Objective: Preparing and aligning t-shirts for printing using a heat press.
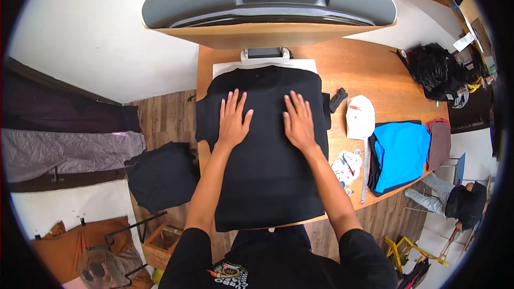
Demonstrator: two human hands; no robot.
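A black T-shirt [267,176] lies spread over the white lower plate [300,64] of a heat press, its collar at the far end. My left hand [233,123] rests flat on the shirt's left chest area, fingers apart and pointing away from me. On the right chest area lies my right hand [300,124], palm down with its fingers stretched out. Neither hand holds anything. Beyond the collar, the grey upper part of the heat press [214,8] stands raised, with a tan sheet [267,36] along its underside.
Right of the shirt, the wooden table [369,69] bears a white bundle [360,116], printed pieces [347,166], a ruler [366,171] and folded blue cloth [401,152]. Black cloth [163,175] lies to the left. A person [463,203] sits at the far right.
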